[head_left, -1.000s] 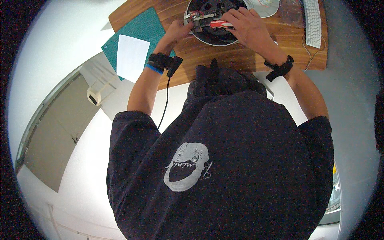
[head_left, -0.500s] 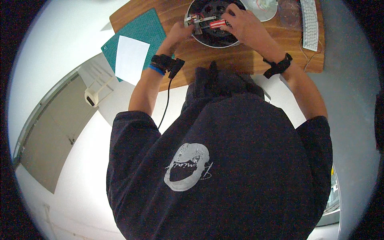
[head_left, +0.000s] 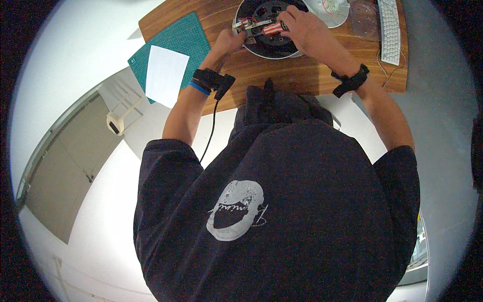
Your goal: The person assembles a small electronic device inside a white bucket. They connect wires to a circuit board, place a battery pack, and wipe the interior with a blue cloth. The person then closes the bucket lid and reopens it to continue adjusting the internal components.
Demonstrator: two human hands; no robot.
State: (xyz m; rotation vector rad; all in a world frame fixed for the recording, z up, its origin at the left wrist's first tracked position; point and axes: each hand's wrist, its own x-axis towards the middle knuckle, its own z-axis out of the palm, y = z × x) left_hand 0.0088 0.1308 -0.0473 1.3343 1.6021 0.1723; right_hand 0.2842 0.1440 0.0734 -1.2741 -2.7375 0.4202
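Observation:
Near the top of the view, a round black device [head_left: 261, 49] with a pale rim sits on the wooden table. At its left side is a small metal assembly [head_left: 247, 25] with red and white wires. My left hand [head_left: 231, 40] is closed at this assembly's left edge, its fingertips on it. My right hand [head_left: 306, 31] reaches over the device from the right, fingers curled round a red-and-white striped piece [head_left: 271, 29]. Its exact kind does not show, and my fingers hide its right end.
On the left lies a green cutting mat [head_left: 173, 38] with a white paper sheet [head_left: 166, 70] on it. A clear round container [head_left: 332, 12], a transparent plastic package [head_left: 363, 20] and a white keyboard [head_left: 390, 35] are to the right. A black cable [head_left: 211, 126] trails from my left wrist.
My right hand has shifted slightly, and the striped piece has tilted and moved a little left. My left wrist has moved slightly right; its fingers remain at the metal assembly.

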